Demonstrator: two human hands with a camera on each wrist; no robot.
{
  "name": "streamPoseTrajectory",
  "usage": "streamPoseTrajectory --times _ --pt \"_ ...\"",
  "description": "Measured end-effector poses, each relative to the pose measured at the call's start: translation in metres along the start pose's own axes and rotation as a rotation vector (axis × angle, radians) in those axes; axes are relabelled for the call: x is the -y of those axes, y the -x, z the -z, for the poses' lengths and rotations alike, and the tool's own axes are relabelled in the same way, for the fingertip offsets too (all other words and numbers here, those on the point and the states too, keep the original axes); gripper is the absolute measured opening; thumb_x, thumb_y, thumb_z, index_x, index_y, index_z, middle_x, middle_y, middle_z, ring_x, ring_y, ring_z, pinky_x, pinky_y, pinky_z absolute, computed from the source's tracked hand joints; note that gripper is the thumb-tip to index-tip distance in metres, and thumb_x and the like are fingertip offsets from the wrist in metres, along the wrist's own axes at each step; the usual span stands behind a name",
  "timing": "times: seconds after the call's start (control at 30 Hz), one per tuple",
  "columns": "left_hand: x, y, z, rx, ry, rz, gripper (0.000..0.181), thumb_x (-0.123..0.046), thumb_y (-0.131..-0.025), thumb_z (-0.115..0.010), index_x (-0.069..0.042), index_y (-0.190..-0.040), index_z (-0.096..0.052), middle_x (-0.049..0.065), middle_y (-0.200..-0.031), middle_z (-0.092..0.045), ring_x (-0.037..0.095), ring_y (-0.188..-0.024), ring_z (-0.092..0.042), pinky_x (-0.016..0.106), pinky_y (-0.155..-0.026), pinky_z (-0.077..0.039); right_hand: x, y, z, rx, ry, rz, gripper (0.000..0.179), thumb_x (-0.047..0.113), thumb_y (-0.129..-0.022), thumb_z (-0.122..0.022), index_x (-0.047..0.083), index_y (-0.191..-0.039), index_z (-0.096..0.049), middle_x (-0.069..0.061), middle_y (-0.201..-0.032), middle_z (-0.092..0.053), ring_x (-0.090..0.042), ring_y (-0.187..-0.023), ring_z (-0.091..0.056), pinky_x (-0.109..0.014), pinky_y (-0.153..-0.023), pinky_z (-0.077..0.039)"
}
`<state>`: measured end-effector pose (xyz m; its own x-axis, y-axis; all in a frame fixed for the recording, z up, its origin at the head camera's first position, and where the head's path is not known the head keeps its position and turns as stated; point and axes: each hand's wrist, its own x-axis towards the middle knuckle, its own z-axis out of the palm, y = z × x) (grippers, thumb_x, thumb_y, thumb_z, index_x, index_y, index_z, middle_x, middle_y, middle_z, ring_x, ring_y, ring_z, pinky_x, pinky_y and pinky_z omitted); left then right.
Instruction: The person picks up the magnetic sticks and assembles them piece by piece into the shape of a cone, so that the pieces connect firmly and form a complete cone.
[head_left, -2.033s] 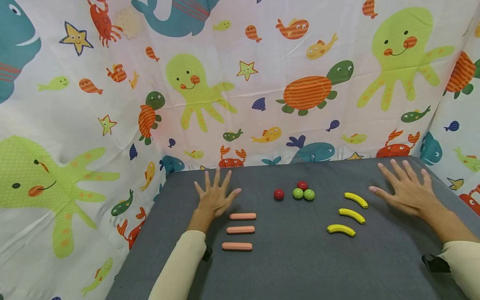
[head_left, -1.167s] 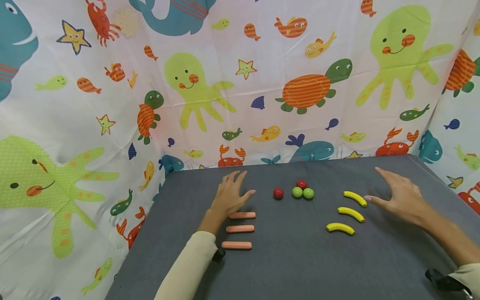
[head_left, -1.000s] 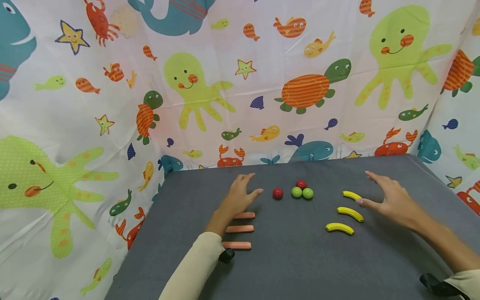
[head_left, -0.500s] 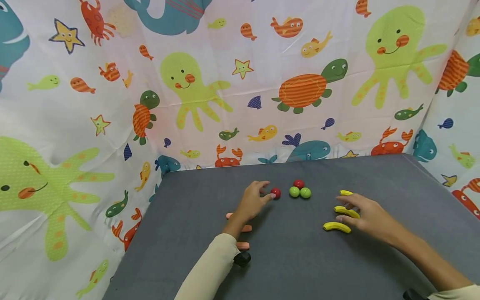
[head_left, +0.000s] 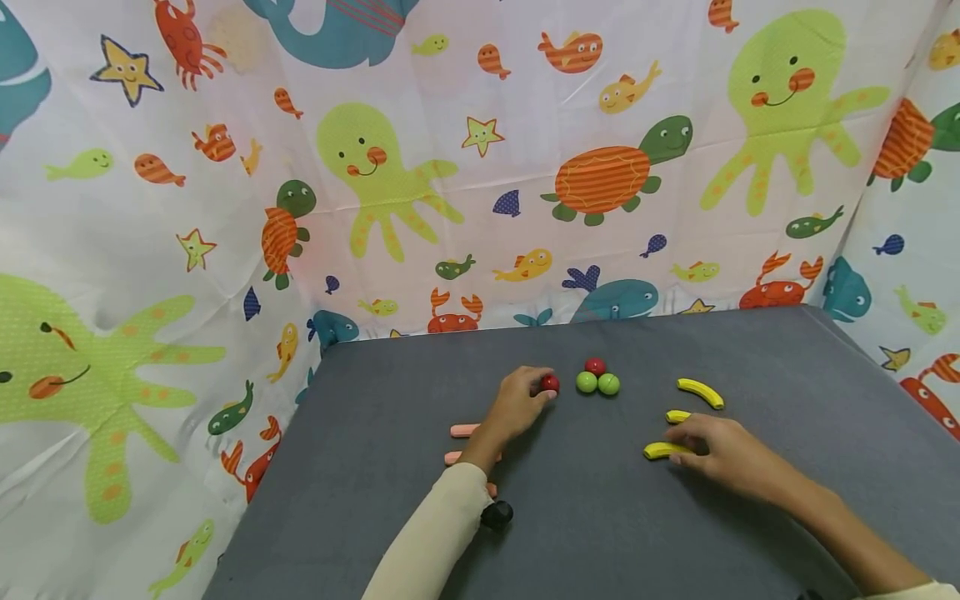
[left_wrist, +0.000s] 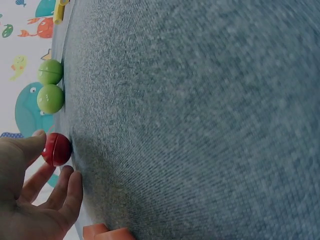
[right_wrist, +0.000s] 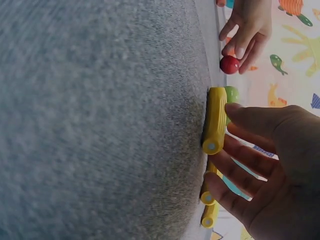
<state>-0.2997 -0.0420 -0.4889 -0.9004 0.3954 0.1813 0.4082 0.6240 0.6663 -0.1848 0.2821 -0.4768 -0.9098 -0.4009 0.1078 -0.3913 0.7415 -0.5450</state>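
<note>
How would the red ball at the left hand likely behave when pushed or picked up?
Being round, the red ball would probably roll if nudged along the flat grey tabletop. Its glossy highlights suggest a smooth, possibly slippery surface. Its undented outline hints that it is stiff rather than squashy.

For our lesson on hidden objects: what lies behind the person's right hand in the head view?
The near yellow piece and the middle yellow piece run behind the right hand: their left ends show, their right ends are covered. Anything else there cannot be seen.
</note>
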Motion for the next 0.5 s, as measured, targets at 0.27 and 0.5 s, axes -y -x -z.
streamPoseTrajectory --times 0.27,0.5 --pt "-0.0020 0.0006 0.0009 0.008 -0.011 0.032 0.034 -0.013 -0.098 -0.077 -0.005 -0.132 -0.073 0.013 -0.130 -0.067 0.027 -0.121 -0.063 0.043 -0.105 -0.053 -0.0043 0.0021 -0.0033 0.028 -0.014 0.005 0.016 0.016 -0.093 -0.082 0.015 -0.108 -0.079 0.013 -0.095 -0.068 0.004 -0.078 -0.055 -0.025 -0.067 -0.050" --pt "0.0028 -0.0008 -0.0016 0.037 -0.023 0.032 0.038 -0.009 -0.094 -0.082 -0.008 -0.131 -0.072 0.011 -0.122 -0.070 0.025 -0.111 -0.066 0.039 -0.099 -0.055 -0.0038 0.0024 -0.0044 0.022 -0.023 -0.008 0.013 0.014 -0.093 -0.081 0.016 -0.105 -0.078 0.013 -0.093 -0.069 0.003 -0.078 -0.057 -0.025 -0.067 -0.051"
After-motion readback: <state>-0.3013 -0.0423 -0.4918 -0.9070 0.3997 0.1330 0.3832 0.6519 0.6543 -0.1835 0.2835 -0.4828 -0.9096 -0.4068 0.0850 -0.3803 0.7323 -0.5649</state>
